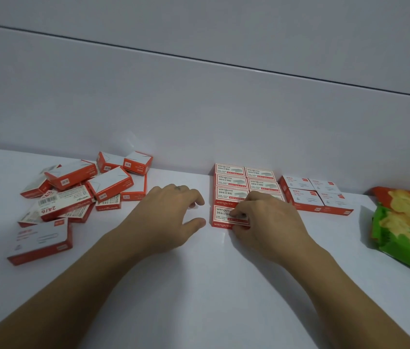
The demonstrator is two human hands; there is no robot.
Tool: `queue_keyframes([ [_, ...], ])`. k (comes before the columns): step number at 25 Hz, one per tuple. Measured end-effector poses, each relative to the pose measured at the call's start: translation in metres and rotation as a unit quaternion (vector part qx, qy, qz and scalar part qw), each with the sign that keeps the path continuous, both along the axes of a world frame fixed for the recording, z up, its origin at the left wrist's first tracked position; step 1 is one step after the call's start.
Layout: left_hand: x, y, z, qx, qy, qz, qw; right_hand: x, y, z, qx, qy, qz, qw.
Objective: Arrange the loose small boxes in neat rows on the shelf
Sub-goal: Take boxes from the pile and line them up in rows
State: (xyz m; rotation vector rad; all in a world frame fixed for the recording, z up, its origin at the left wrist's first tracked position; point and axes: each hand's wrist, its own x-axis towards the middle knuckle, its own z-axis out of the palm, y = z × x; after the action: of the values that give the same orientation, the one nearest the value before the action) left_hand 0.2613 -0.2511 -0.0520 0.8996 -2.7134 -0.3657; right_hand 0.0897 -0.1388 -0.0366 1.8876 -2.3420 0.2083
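Several red-and-white small boxes lie in a loose heap (80, 190) at the left of the white shelf (198, 285). At centre right, staple boxes stand in two neat rows (246, 180) against the back wall. My right hand (266, 222) grips the nearest staple box (221, 217) at the front of the left row, fingers on its top and front edge. Just left of that box my left hand (171, 212) hovers with fingers spread, holding nothing. A second tidy block of white-topped boxes (314, 195) sits right of the rows.
A green and orange snack bag (405, 230) lies at the right edge of the shelf. One larger white-topped box (40, 240) sits apart at the front left. The grey back wall (198, 109) rises directly behind the boxes.
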Motion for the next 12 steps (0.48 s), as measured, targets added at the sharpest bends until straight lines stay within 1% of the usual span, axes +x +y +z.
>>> queue_keyframes([
  [5,0.001,-0.002,0.004,-0.039,-0.007,0.02,0.999,-0.001,0.002,0.001,-0.011,-0.038,0.012,0.999],
  [9,0.01,0.002,0.012,-0.051,0.011,0.037,0.998,0.011,0.002,0.005,-0.053,-0.078,0.059,0.994],
  [12,0.023,0.0,0.023,-0.078,0.015,0.045,0.996,0.027,0.0,0.004,-0.071,-0.092,0.085,0.99],
])
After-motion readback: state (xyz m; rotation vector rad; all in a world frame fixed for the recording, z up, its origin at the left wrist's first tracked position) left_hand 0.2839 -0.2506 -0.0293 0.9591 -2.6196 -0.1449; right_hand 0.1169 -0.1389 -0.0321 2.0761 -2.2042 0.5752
